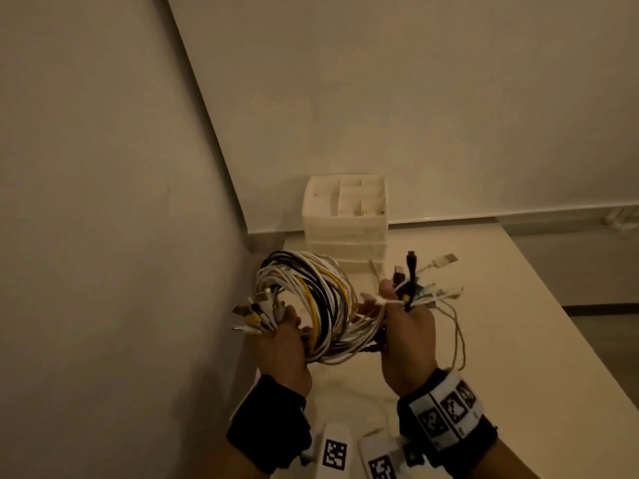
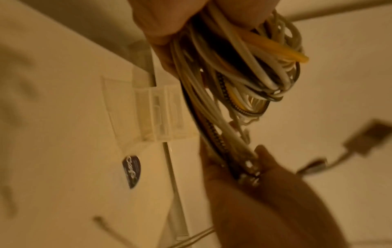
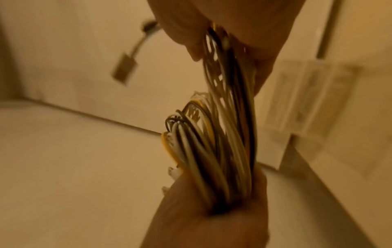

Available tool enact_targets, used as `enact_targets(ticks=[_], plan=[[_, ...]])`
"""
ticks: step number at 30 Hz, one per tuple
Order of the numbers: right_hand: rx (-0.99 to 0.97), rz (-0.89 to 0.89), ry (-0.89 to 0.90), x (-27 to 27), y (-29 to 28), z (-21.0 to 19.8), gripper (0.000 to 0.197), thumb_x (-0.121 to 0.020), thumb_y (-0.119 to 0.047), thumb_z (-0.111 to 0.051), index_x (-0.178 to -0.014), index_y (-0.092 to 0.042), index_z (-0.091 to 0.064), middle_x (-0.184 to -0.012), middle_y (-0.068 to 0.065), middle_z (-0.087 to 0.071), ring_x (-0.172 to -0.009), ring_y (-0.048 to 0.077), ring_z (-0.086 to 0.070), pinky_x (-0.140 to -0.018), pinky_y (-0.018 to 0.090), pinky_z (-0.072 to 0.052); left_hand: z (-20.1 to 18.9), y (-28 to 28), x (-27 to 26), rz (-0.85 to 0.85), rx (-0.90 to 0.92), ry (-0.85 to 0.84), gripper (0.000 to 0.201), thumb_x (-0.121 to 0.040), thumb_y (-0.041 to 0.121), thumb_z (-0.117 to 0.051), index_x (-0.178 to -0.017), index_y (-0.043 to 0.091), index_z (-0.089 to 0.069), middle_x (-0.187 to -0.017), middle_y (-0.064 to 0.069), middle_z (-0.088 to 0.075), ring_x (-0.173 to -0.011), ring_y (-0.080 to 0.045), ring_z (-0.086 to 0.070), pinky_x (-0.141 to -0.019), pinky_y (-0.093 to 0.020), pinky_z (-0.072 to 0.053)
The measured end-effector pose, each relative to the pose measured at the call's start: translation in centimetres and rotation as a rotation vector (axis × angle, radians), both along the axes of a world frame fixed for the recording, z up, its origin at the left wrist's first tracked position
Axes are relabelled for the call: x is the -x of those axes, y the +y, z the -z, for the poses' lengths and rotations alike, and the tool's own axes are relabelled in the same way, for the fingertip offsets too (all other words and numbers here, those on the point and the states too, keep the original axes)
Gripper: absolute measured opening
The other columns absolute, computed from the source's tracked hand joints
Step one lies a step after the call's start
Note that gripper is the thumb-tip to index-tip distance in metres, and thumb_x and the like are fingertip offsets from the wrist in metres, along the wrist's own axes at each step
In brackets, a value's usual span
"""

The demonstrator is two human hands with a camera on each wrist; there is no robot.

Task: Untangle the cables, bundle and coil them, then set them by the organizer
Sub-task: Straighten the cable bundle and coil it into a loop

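A coil of white, black and yellow cables (image 1: 321, 305) is held up over the table between both hands. My left hand (image 1: 288, 328) grips its left side, where several plug ends (image 1: 250, 318) stick out leftward. My right hand (image 1: 403, 318) grips the right side, with more plug ends (image 1: 428, 274) fanning up and to the right. The white drawer organizer (image 1: 345, 216) stands behind the coil against the back wall. In the left wrist view my left hand (image 2: 161, 26) clasps the cable loops (image 2: 237, 73). The right wrist view shows my right hand (image 3: 224, 28) on the same cables (image 3: 224, 144).
The white table (image 1: 484, 299) runs along the left wall (image 1: 121, 236), and its right edge drops to the floor (image 1: 587, 271). A thin cable loop (image 1: 458, 337) hangs below my right hand. Small white objects (image 1: 622, 221) sit far right by the wall.
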State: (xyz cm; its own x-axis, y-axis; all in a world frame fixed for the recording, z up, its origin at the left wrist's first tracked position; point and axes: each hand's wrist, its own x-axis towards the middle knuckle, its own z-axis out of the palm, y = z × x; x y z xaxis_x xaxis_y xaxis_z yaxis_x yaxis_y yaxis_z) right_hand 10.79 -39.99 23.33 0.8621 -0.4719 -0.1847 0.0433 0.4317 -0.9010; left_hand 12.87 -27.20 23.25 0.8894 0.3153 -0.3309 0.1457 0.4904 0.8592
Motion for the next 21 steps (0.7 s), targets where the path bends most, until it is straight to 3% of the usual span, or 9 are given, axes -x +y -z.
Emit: enact_targets(ticks=[4,6,8,10,12,14,17,19,21], plan=[[0.454,-0.334,0.083,-0.2,-1.9,-0.2,0.031,-0.092,-0.029,-0.056,-0.093,0.001,-0.063,-0.078,0.019,-0.067,-0.072,0.032,-0.066,-0.067,0.059,-0.056,0.4,0.5,1.1,0.088,-0.165,-0.132,0.026,-0.092,-0.005,-0.056,-0.079,0.017,-0.055,-0.058,0.008,-0.065,-0.048,-0.007,-0.058,-0.05,-0.026,-0.052],[0.547,-0.482,0.122,0.0,-2.9,-1.1,0.02,-0.094,-0.02,-0.056,-0.091,-0.004,-0.068,-0.082,0.018,-0.072,-0.076,0.032,-0.071,-0.069,0.054,-0.059,1.2,0.7,1.2,0.143,-0.24,-0.146,0.02,-0.091,-0.005,-0.057,-0.081,0.012,-0.058,-0.068,-0.01,-0.065,-0.051,-0.016,-0.059,-0.052,-0.035,-0.053],[0.57,-0.513,0.101,0.1,-3.7,-2.5,0.009,-0.088,-0.002,-0.059,-0.087,-0.002,-0.069,-0.077,0.012,-0.072,-0.072,0.027,-0.07,-0.07,0.046,-0.06,1.8,0.9,1.3,0.226,-0.236,-0.178,0.011,-0.091,-0.007,-0.056,-0.097,0.001,-0.061,-0.091,-0.03,-0.063,-0.072,-0.036,-0.064,-0.067,-0.055,-0.055],[0.545,-0.511,0.108,-0.4,-4.0,-3.3,0.014,-0.078,0.013,-0.057,-0.089,0.007,-0.062,-0.076,0.015,-0.065,-0.071,0.029,-0.063,-0.07,0.043,-0.053,2.1,1.3,1.6,0.317,-0.257,-0.202,0.018,-0.09,-0.01,-0.054,-0.108,-0.009,-0.058,-0.103,-0.034,-0.062,-0.091,-0.046,-0.063,-0.079,-0.057,-0.055],[0.442,-0.603,0.189,-0.7,-4.1,-3.6,0.023,-0.073,0.019,-0.049,-0.093,0.01,-0.056,-0.082,0.02,-0.056,-0.076,0.033,-0.055,-0.07,0.044,-0.047,2.4,1.8,2.0,0.399,-0.364,-0.205,0.014,-0.09,-0.011,-0.054,-0.101,-0.005,-0.06,-0.093,-0.022,-0.066,-0.082,-0.032,-0.066,-0.072,-0.038,-0.056],[0.356,-0.76,0.304,-0.9,-4.3,-3.9,0.027,-0.073,0.021,-0.041,-0.088,0.006,-0.057,-0.085,0.022,-0.057,-0.078,0.035,-0.056,-0.071,0.04,-0.047,2.9,2.5,2.5,0.443,-0.437,-0.159,0.021,-0.088,-0.012,-0.056,-0.095,0.007,-0.058,-0.084,-0.002,-0.063,-0.074,-0.013,-0.061,-0.065,-0.023,-0.051],[0.231,-0.914,0.401,-0.9,-4.9,-4.5,0.031,-0.075,0.025,-0.036,-0.08,0.004,-0.059,-0.077,0.017,-0.065,-0.069,0.029,-0.063,-0.058,0.034,-0.051,4.1,3.1,2.6,0.533,-0.471,-0.066,0.026,-0.09,-0.009,-0.055,-0.084,0.017,-0.054,-0.081,0.004,-0.056,-0.071,-0.003,-0.057,-0.056,-0.007,-0.047],[0.147,-0.978,0.427,-0.6,-4.7,-4.9,0.021,-0.068,0.017,-0.038,-0.066,-0.002,-0.047,-0.068,0.012,-0.054,-0.057,0.024,-0.052,-0.053,0.028,-0.039,4.1,2.9,2.7,0.555,-0.542,-0.072,0.027,-0.091,-0.005,-0.053,-0.078,0.018,-0.055,-0.072,0.002,-0.054,-0.058,0.004,-0.058,-0.055,-0.005,-0.044],[0.062,-1.036,0.42,-0.3,-4.3,-4.9,0.02,-0.058,0.007,-0.04,-0.063,-0.009,-0.029,-0.063,0.009,-0.042,-0.051,0.021,-0.041,-0.051,0.026,-0.029,3.8,2.4,2.7,0.533,-0.547,-0.194,0.026,-0.085,-0.009,-0.055,-0.08,0.014,-0.067,-0.063,-0.005,-0.062,-0.055,-0.001,-0.061,-0.059,-0.013,-0.049]])
